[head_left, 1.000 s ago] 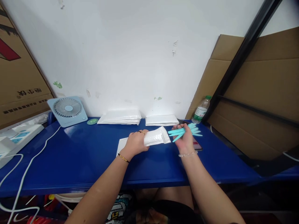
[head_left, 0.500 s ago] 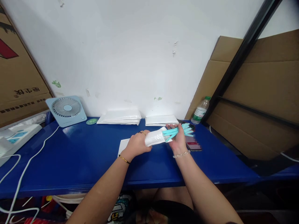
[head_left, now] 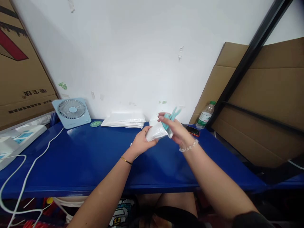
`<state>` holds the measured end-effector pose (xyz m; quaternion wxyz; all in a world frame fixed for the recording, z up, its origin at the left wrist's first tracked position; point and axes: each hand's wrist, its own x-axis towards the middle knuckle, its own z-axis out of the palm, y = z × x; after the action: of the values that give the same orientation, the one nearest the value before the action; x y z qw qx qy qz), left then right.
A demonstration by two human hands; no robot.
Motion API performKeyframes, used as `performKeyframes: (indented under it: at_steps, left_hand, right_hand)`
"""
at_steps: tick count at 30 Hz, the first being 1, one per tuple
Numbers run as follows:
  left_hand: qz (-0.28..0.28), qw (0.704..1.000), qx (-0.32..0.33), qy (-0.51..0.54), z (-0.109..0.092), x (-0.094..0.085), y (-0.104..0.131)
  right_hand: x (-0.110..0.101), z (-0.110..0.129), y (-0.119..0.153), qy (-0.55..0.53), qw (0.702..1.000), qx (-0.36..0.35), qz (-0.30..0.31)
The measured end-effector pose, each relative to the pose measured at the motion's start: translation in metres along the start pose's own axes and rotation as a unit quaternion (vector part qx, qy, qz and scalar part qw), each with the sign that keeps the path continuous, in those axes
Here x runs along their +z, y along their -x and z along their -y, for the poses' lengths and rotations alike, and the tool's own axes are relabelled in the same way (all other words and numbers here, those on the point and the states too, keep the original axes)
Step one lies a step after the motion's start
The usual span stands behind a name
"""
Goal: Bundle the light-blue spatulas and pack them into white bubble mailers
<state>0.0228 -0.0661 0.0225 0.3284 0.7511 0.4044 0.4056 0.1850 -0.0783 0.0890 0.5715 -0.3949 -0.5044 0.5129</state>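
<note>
My left hand (head_left: 142, 141) is closed round a small white pouch (head_left: 156, 132) above the blue table. Several turquoise strips (head_left: 171, 117) stick out of the pouch's right end, their tips pointing up and to the right. My right hand (head_left: 175, 127) wraps round the strips beside the pouch's mouth, its fingers across them. The strips' lower ends are hidden in the pouch and behind my fingers.
A blue fan (head_left: 72, 111) and a green disc (head_left: 96, 123) are at the back left. White envelopes (head_left: 124, 120) lie stacked by the wall. A phone (head_left: 194, 130) and a bottle (head_left: 206, 116) are at the right; a power strip (head_left: 25, 139) is far left.
My right hand has turned and moved slightly up and left over the strips. The strips now point more steeply upward. The view has shifted a little.
</note>
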Motion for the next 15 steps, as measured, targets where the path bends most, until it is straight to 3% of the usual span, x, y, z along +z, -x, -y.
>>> performKeyframes:
  at_steps: [5, 11, 15]
  left_hand:
    - [0.008, 0.975, 0.009, 0.22, -0.008, -0.006, -0.005]
    - [0.058, 0.925, -0.005, 0.375, 0.002, -0.006, -0.002]
    - [0.083, 0.903, 0.024, 0.422, 0.004, -0.012, -0.002]
  right_hand:
    - [0.012, 0.047, -0.008, 0.036, 0.993, -0.087, 0.074]
    - [0.017, 0.052, -0.009, 0.122, 0.977, -0.126, 0.124]
    - [0.012, 0.063, -0.01, 0.188, 0.938, -0.16, 0.245]
